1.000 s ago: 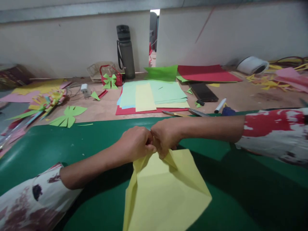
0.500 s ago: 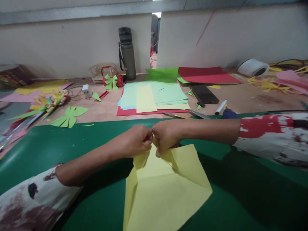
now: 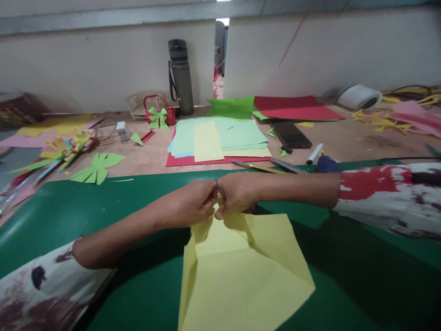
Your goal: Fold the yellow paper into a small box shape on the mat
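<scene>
A yellow paper sheet (image 3: 241,271) lies partly folded on a dark green mat (image 3: 69,216), its far end gathered into creases. My left hand (image 3: 195,202) and my right hand (image 3: 236,193) meet knuckle to knuckle at that far end. Both are closed, pinching the gathered paper between fingers and thumbs. The near part of the sheet spreads flat toward me, with its left edge folded up.
Beyond the mat sit a stack of pale coloured sheets (image 3: 220,138), a grey water bottle (image 3: 181,76), a red box with a green bow (image 3: 158,115), a phone (image 3: 291,134), a marker (image 3: 315,153), scissors (image 3: 272,165) and green paper cut-outs (image 3: 98,166). Paper scraps lie on both sides.
Both hands stay pinched on the paper's far end and have shifted slightly away from me; the sheet's near part has settled a little flatter and wider.
</scene>
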